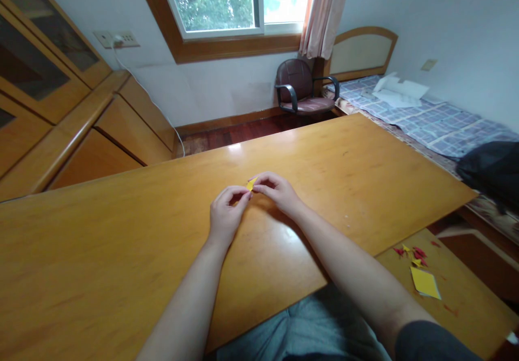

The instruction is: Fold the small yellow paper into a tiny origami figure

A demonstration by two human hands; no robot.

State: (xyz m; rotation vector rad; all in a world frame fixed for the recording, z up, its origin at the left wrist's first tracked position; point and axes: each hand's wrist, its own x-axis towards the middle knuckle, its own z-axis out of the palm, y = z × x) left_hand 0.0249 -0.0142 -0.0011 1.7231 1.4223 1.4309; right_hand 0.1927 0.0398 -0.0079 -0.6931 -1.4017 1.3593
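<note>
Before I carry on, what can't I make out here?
Yellow paper, head view: partly covered by the left hand and right hand; any folds too small to read.
Red and yellow pieces, head view: too small to tell their exact shapes.
Dark object, head view: cut off by the right edge.

A home bedroom — bed [441, 126], pink curtain [326, 15], wooden cabinet [130, 126]

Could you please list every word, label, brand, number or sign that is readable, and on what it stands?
None: no text can be read here.
The yellow piece between the left hand and right hand, and the yellow paper at right, show no readable writing.
Any marks on the wall socket would be too small to read.
</note>
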